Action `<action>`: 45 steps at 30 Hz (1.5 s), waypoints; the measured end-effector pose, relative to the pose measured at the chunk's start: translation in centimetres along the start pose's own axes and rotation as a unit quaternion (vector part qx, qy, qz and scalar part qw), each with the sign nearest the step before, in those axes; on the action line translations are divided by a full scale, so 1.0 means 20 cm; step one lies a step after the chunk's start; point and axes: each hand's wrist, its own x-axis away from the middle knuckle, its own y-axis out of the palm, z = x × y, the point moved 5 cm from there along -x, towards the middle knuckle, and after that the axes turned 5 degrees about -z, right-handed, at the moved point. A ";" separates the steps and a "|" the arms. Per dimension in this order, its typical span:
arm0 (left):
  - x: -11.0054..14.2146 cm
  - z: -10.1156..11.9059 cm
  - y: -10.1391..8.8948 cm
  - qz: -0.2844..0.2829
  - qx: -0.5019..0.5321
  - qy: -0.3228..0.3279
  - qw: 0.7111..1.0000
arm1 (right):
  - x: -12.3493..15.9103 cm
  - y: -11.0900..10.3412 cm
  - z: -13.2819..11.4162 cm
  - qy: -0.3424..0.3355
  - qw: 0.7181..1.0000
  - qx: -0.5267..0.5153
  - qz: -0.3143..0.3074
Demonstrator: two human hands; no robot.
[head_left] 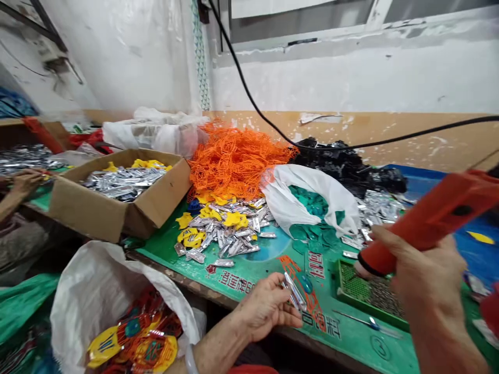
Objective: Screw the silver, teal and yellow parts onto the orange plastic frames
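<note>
- Left hand [265, 307]: fingers curl closed on a silver strip [293, 291], held just above the green bench mat [237, 291]. A teal disc [306, 283] sits against the strip, and an orange plastic lattice [307, 306] trails from it.
- Right hand [427, 278]: clamped around an orange handheld tool [432, 223], its thin tip just above a green tray of small metal pieces [370, 293].
- Nearby: a small screwdriver [368, 323] lies beside the tray.
- Around them: loose silver strips [226, 236] and an orange lattice heap [234, 161] sit farther along the bench. Another person's hand [25, 182] is at far left, beyond a cardboard box [117, 205].
- Possible risks: a slip of the tool tip could scatter the tray's pieces or jab the left hand. The thin lattice could also snag or tear. A black cable [351, 145] stretches overhead and could drag on the piles if pulled.
</note>
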 end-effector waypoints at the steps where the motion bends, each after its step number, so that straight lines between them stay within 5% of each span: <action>1: 0.01 0.00 0.00 -0.005 0.008 -0.003 1.000 | -0.01 -0.01 0.00 0.006 1.000 0.008 0.002; 6: 0.04 -0.01 0.00 -0.003 0.057 0.031 0.998 | -0.06 -0.03 -0.03 -0.026 0.992 -0.017 -0.124; 9: 0.02 -0.03 -0.06 0.035 0.086 0.025 0.995 | -0.15 -0.08 0.09 -0.040 0.969 0.005 -0.244; 15: -0.03 -0.05 -0.08 0.051 0.065 0.010 0.997 | -0.36 -0.27 0.54 0.091 0.947 0.237 -0.194; 23: -0.01 -0.05 -0.04 0.037 0.056 -0.003 0.998 | -0.35 -0.19 0.81 0.163 0.855 0.448 -0.204; 36: -0.01 -0.04 -0.01 0.043 0.057 0.019 0.997 | -0.18 -0.25 0.63 0.105 0.846 0.518 -0.077; 45: -0.01 -0.03 0.00 0.051 0.039 0.056 0.996 | 0.01 -0.23 0.41 0.056 0.899 0.429 -0.070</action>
